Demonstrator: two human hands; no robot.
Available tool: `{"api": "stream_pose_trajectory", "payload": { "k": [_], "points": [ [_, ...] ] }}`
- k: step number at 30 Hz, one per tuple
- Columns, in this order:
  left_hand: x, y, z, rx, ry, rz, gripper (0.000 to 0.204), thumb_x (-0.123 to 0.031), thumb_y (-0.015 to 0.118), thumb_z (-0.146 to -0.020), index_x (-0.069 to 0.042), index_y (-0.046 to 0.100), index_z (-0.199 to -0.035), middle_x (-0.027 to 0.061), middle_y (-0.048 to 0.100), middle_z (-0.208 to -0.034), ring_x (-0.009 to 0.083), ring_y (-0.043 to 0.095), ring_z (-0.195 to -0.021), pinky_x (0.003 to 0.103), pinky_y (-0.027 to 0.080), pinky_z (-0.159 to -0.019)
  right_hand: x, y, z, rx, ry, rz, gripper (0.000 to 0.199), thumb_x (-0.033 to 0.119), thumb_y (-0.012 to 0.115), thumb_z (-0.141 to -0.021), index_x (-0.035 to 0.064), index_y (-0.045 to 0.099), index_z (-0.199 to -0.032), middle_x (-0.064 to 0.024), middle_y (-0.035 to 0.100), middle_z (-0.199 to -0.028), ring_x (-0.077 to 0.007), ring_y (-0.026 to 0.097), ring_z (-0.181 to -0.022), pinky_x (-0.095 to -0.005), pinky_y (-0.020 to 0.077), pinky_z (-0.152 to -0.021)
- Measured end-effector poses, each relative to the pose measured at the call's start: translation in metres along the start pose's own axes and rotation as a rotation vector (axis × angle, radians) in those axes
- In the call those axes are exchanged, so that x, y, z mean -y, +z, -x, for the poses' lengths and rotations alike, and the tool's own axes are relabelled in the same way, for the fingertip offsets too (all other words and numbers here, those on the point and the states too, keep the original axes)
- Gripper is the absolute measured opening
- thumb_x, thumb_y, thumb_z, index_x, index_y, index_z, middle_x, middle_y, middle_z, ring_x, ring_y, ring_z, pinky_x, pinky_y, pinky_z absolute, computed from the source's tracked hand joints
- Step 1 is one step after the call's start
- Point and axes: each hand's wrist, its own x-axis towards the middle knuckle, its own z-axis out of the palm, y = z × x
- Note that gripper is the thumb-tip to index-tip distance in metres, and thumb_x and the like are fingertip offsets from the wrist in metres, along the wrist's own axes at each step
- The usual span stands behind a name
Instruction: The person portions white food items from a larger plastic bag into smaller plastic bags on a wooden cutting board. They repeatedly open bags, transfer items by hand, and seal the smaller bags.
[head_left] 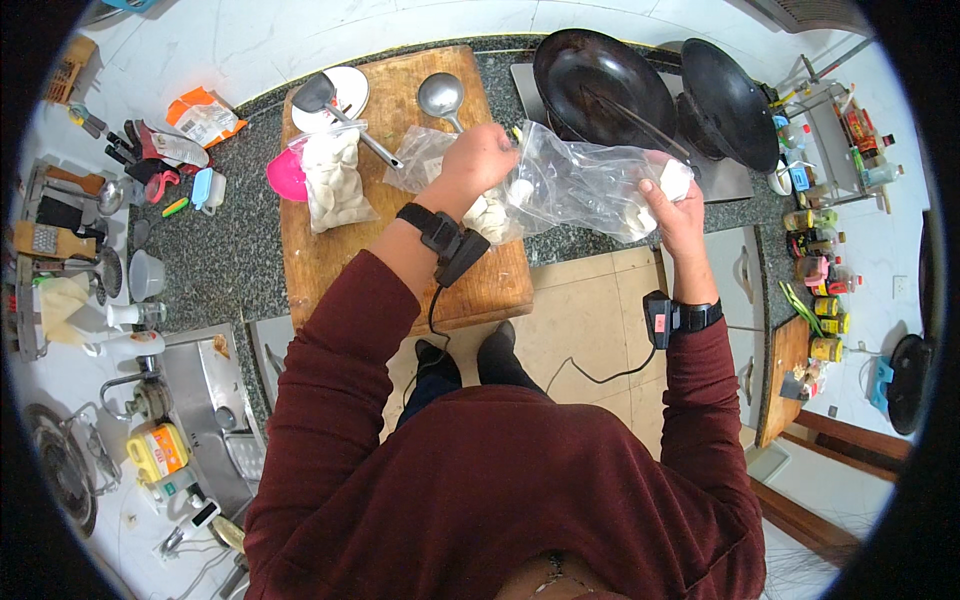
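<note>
A clear plastic bag (580,185) is stretched between my hands over the board's right edge and the gap beside it. White rounded pieces, perhaps dumplings, lie inside, some near its left part and some at the right end. My left hand (480,160) is closed in a fist on the bag's upper left part; a small yellow-green bit shows at its fingers. My right hand (678,215) grips the bag's right end, thumb in front, fingers mostly hidden. Left of my left hand, a filled clear bag of white pieces (338,185) stands on the wooden cutting board (420,285).
A ladle (440,97) and a spatula (316,93) on a white plate (349,90) lie at the back, near a pink bowl (287,175). Two black woks (600,85) stand on the stove, back right. A sink (195,385) is at left, spice jars (828,305) at right.
</note>
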Motion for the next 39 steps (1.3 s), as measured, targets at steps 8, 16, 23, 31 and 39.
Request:
{"api": "stream_pose_trajectory", "payload": {
  "k": [8,16,23,31,39],
  "points": [
    [0.014,-0.008,-0.004,-0.015,0.005,0.219,0.014,-0.014,0.060,-0.073,-0.002,0.066,-0.078,0.0165,0.064,-0.070,0.0294,0.064,-0.069,0.036,0.049,-0.065,0.017,0.012,-0.017,0.118,-0.060,0.106,0.037,0.015,0.069,-0.076,0.0007,0.057,-0.108,-0.0040,0.063,-0.092,-0.0102,0.058,-0.081,-0.0255,0.0463,-0.073],
    [0.015,-0.037,0.012,0.126,-0.232,0.419,0.013,-0.008,0.057,-0.077,0.004,0.062,-0.076,0.0117,0.061,-0.062,0.0195,0.062,-0.057,0.030,0.050,-0.052,0.057,0.036,-0.031,0.213,0.010,0.256,0.033,0.021,0.072,-0.075,0.0023,0.060,-0.098,-0.0009,0.062,-0.084,-0.0080,0.055,-0.076,-0.0236,0.0453,-0.069],
    [0.017,-0.061,0.047,0.073,-0.318,0.845,0.012,-0.001,0.053,-0.077,0.007,0.057,-0.084,0.0096,0.055,-0.063,0.0158,0.053,-0.046,0.029,0.048,-0.043,0.078,0.059,-0.036,0.328,0.006,0.323,0.033,0.021,0.073,-0.074,0.0025,0.060,-0.097,-0.0004,0.062,-0.083,-0.0075,0.055,-0.074,-0.0234,0.0452,-0.068],
    [0.045,-0.070,0.055,0.053,-0.443,0.998,0.012,0.001,0.049,-0.079,0.007,0.055,-0.088,0.0089,0.054,-0.063,0.0156,0.053,-0.047,0.031,0.051,-0.044,0.089,0.087,-0.036,0.377,-0.031,0.336,0.036,0.023,0.074,-0.073,0.0021,0.059,-0.098,-0.0015,0.062,-0.086,-0.0080,0.054,-0.078,-0.0238,0.0452,-0.070],
    [0.070,-0.078,0.049,0.164,-0.380,0.888,0.012,0.001,0.050,-0.080,0.007,0.055,-0.088,0.0068,0.052,-0.065,0.0138,0.051,-0.051,0.031,0.051,-0.047,0.095,0.109,-0.042,0.416,-0.066,0.378,0.038,0.023,0.075,-0.073,0.0021,0.058,-0.099,-0.0013,0.061,-0.085,-0.0084,0.054,-0.078,-0.0244,0.0458,-0.071]
  ]
}}
